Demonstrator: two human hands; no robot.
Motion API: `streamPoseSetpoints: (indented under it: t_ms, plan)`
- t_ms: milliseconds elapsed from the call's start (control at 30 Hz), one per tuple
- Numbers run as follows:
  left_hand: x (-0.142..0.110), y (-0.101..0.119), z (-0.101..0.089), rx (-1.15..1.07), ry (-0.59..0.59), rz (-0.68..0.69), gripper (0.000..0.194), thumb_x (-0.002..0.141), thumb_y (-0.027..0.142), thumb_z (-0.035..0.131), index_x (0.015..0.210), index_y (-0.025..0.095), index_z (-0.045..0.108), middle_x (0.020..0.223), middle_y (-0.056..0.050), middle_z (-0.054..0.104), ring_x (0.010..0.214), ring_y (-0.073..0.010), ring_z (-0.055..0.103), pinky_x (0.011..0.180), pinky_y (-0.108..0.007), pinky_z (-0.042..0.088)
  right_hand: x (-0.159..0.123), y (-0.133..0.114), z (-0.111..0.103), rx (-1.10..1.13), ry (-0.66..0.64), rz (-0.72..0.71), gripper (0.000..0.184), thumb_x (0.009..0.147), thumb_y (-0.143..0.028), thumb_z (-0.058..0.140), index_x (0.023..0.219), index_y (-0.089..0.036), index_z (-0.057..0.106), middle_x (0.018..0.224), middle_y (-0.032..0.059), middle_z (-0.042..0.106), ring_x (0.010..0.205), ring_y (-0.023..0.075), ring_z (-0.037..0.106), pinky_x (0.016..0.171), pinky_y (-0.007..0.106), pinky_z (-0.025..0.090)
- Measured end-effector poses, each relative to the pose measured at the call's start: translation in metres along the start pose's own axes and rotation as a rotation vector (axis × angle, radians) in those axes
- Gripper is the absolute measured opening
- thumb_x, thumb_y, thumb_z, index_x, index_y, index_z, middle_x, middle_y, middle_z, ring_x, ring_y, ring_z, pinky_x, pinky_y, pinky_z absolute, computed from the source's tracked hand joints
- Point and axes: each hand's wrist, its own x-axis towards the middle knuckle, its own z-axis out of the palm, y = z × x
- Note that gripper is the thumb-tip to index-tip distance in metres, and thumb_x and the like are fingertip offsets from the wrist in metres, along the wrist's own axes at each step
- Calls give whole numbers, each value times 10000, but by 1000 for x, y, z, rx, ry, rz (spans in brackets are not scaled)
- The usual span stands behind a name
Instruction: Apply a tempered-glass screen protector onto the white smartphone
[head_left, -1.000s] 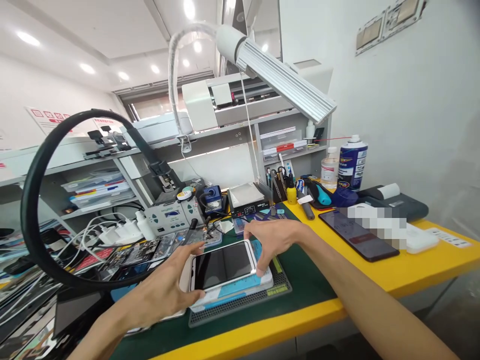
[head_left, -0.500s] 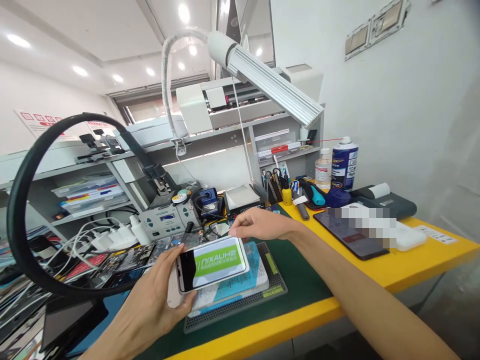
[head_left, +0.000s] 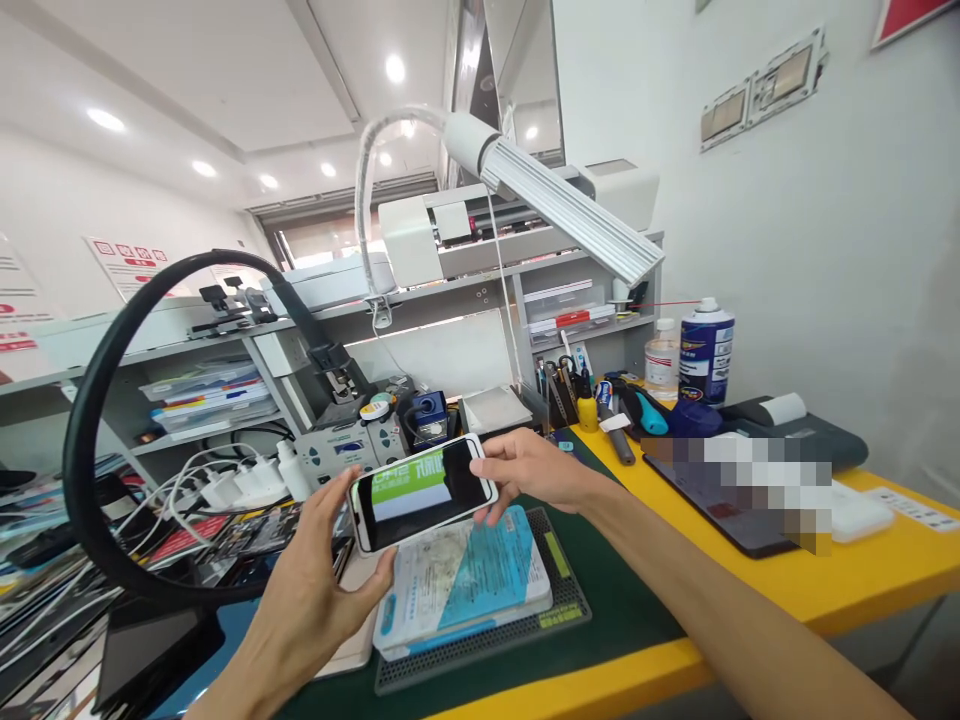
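Note:
A white-edged smartphone (head_left: 409, 500) is tilted in the air, its dark glass reflecting a green-and-white sign in mirrored letters. My left hand (head_left: 319, 570) closes around the phone's left end, fingers at the top corner and thumb at the lower edge. At the opposite end, my right hand (head_left: 536, 470) pinches it, thumb on the glass and fingers behind. Below lies a blue-and-white flat box (head_left: 480, 580) on a grey perforated mat (head_left: 570, 600). A pale flat device (head_left: 352, 640) rests beside the box, partly hidden by my left hand.
On the right of the yellow-edged bench (head_left: 780, 600) lie a dark tablet-like device (head_left: 712, 510) and a blue spray can (head_left: 706, 355). A black flexible arm (head_left: 79, 470) loops on the left over circuit boards and cables. A white lamp (head_left: 570, 210) hangs overhead.
My right hand has moved from above the phone's top edge to gripping its right end. The phone has been raised off the box and tilted, shifting the reflection.

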Motion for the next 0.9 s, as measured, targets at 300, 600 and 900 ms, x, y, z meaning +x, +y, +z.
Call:
streamPoseSetpoints:
  t_ms: [300, 600, 900]
  plan:
    - [1, 42, 28, -899, 98, -679, 735, 767, 428, 803, 1375, 231, 440, 1398, -164, 595, 1204, -330, 644, 971, -465, 571, 6, 7, 11, 50, 129, -15, 416, 828, -513, 750, 879, -105, 688, 826, 74, 731, 696, 193, 764, 646, 241, 655]
    - [11, 63, 41, -1000, 315, -726, 688, 704, 370, 857, 1264, 242, 477, 1147, -91, 719, 962, -274, 728, 752, -373, 609, 5, 8, 11, 57, 120, -68, 404, 830, -509, 747, 754, -143, 593, 650, -18, 607, 698, 235, 772, 688, 308, 646]
    - [16, 73, 48, -937, 404, -759, 643, 713, 384, 850, 1186, 249, 437, 870, 2, 708, 602, -166, 663, 598, -311, 563, 4, 4, 17, 45, 120, -82, 404, 825, -517, 745, 814, -126, 646, 773, 40, 691, 727, 223, 767, 652, 282, 643]
